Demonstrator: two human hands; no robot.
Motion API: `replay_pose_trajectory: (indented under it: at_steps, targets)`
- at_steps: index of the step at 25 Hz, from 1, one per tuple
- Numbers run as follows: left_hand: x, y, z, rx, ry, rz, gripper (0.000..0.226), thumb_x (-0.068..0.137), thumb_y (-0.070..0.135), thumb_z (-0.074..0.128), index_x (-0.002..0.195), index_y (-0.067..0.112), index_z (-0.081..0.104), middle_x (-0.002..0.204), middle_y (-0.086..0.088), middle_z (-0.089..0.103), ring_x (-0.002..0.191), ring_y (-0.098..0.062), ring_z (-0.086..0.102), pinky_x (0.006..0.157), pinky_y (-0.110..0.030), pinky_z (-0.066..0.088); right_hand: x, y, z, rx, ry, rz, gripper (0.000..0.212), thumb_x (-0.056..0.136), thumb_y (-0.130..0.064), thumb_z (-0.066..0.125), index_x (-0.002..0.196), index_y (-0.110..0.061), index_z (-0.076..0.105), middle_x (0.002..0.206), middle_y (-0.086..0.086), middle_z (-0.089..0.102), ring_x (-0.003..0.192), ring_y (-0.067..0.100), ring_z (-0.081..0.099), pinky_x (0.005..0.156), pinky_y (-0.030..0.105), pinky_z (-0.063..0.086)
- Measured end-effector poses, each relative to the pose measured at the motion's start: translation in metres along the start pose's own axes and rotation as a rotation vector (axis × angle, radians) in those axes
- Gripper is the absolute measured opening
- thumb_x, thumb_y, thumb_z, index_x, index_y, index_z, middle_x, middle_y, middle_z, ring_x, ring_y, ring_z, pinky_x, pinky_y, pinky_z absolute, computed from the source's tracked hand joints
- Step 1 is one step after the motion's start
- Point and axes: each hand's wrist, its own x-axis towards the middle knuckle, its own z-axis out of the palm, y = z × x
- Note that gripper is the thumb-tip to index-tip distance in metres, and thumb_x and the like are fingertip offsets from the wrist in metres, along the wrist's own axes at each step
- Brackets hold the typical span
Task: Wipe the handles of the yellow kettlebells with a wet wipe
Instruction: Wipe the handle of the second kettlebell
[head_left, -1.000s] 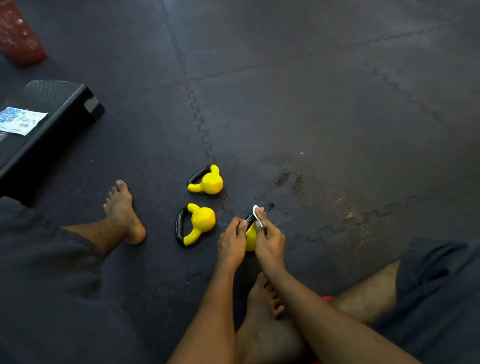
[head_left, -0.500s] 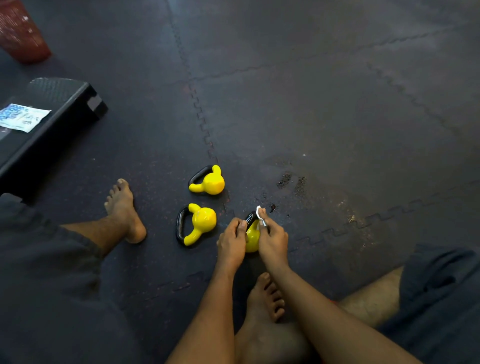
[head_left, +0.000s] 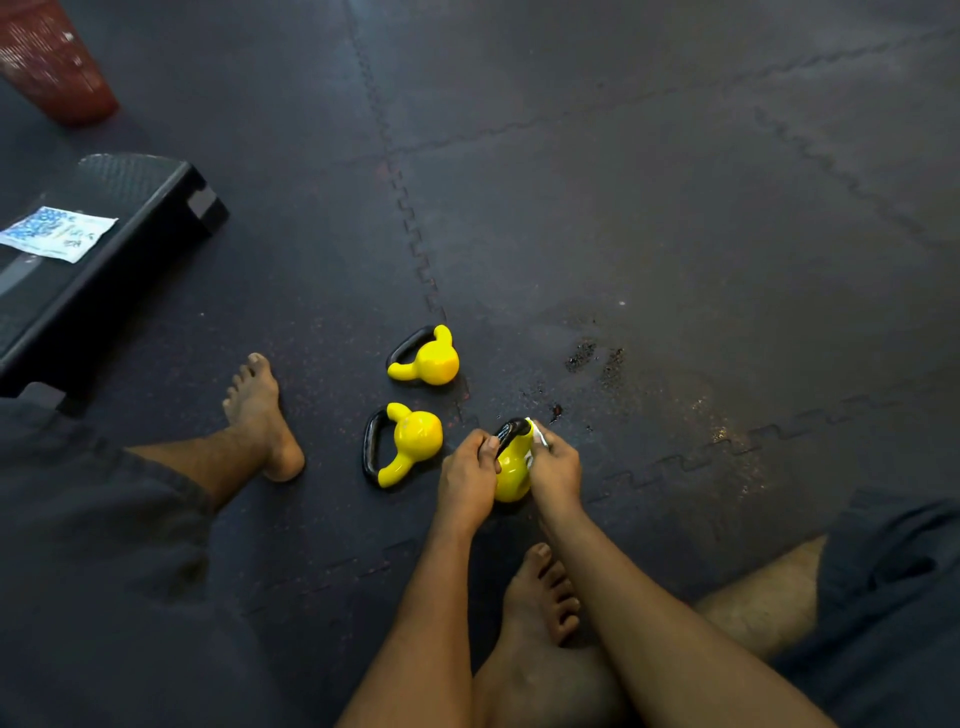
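Three small yellow kettlebells with black handles are on the dark floor mat. One kettlebell (head_left: 511, 473) stands between my hands. My left hand (head_left: 467, 480) grips its left side near the black handle (head_left: 510, 430). My right hand (head_left: 556, 467) pinches a white wet wipe (head_left: 537, 435) against the right end of that handle. A second kettlebell (head_left: 410, 441) lies on its side just to the left, and the third kettlebell (head_left: 428, 358) lies beyond it.
My bare feet rest on the mat, the left foot (head_left: 262, 415) left of the kettlebells and the right foot (head_left: 540, 592) under my forearms. A black step platform (head_left: 130, 223) with a wipe packet (head_left: 57, 234) stands at the left. A red basket (head_left: 52, 57) is far left.
My right hand with the wipe has shifted slightly along the handle's right end. My left hand keeps its hold and the other kettlebells have not moved.
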Motion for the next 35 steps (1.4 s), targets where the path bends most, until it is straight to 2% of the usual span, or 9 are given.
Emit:
replay_pose_trajectory:
  at_steps: [6,11,15,17,19,23,27,31,35]
  targets:
    - [0.004,-0.016,-0.001,-0.016,0.019,-0.003,0.034,0.096,0.043,0.038,0.072,0.021,0.047,0.060,0.003,0.053,0.058,-0.021,0.046,0.065,-0.050,0.047,-0.021,-0.004,0.008,-0.073,0.059,-0.114,0.031,0.098,-0.016,0.050,0.125,-0.018,0.066,0.125,0.002,0.066,0.117,0.020,0.060,0.101,0.032,0.046]
    - [-0.001,-0.017,-0.004,0.037,-0.033,0.012,0.033,0.093,0.049,0.033,0.074,0.025,0.045,0.063,0.003,0.054,0.068,-0.031,0.053,0.077,-0.050,0.046,0.018,-0.014,0.009,0.036,-0.097,0.038,0.028,0.089,-0.010,0.053,0.081,-0.025,0.076,0.095,0.005,0.075,0.097,0.026,0.068,0.088,0.040,0.055]
    - [-0.001,-0.015,-0.009,0.122,-0.026,0.013,0.033,0.103,0.037,0.036,0.071,0.027,0.042,0.066,0.005,0.052,0.071,-0.021,0.051,0.083,-0.046,0.040,0.004,-0.001,-0.003,0.064,-0.120,-0.066,0.029,0.095,-0.008,0.048,0.101,-0.017,0.074,0.099,0.002,0.073,0.092,0.015,0.066,0.084,0.031,0.052]
    - [-0.001,-0.021,-0.012,0.093,-0.032,0.000,0.033,0.102,0.038,0.036,0.071,0.029,0.043,0.063,0.006,0.051,0.066,-0.015,0.048,0.081,-0.048,0.042,0.020,-0.011,-0.006,0.073,-0.233,0.013,0.029,0.094,-0.003,0.046,0.092,-0.010,0.074,0.097,0.012,0.073,0.088,0.025,0.065,0.080,0.036,0.051]
    - [-0.002,-0.024,-0.013,0.109,-0.061,0.007,0.031,0.098,0.045,0.034,0.071,0.034,0.045,0.064,0.007,0.052,0.068,-0.019,0.052,0.082,-0.048,0.043,0.039,-0.032,-0.009,-0.077,-0.373,0.074,0.030,0.089,-0.002,0.048,0.078,-0.010,0.074,0.091,0.017,0.071,0.086,0.030,0.060,0.074,0.037,0.046]
    - [-0.007,-0.016,-0.011,0.184,-0.108,0.088,0.024,0.090,0.054,0.028,0.079,0.038,0.043,0.070,0.005,0.054,0.083,-0.031,0.059,0.085,-0.047,0.041,0.044,-0.066,-0.010,-0.434,-0.579,0.082,0.030,0.080,-0.005,0.048,0.060,-0.006,0.070,0.070,0.012,0.066,0.070,0.021,0.056,0.064,0.031,0.042]
    - [-0.005,-0.020,-0.011,0.153,-0.071,0.085,0.026,0.090,0.054,0.029,0.076,0.038,0.043,0.070,0.003,0.055,0.081,-0.030,0.058,0.085,-0.049,0.043,0.036,-0.056,-0.014,-0.180,-0.391,0.200,0.030,0.086,-0.004,0.048,0.065,-0.008,0.068,0.065,0.007,0.065,0.063,0.018,0.054,0.058,0.028,0.042]
    - [-0.002,-0.024,-0.010,0.133,-0.039,0.066,0.026,0.093,0.052,0.031,0.074,0.040,0.044,0.068,0.005,0.054,0.079,-0.029,0.057,0.085,-0.052,0.047,0.019,-0.023,-0.012,0.164,-0.190,0.255,0.025,0.090,-0.006,0.049,0.087,-0.008,0.073,0.080,0.011,0.070,0.073,0.023,0.061,0.070,0.036,0.050]
    - [-0.006,-0.024,-0.009,0.156,-0.055,0.071,0.026,0.097,0.047,0.033,0.075,0.039,0.043,0.069,0.003,0.055,0.075,-0.024,0.055,0.086,-0.050,0.046,0.003,-0.017,-0.006,0.191,-0.077,0.163,0.031,0.087,0.000,0.047,0.081,-0.011,0.075,0.078,0.010,0.072,0.071,0.020,0.062,0.062,0.027,0.051]
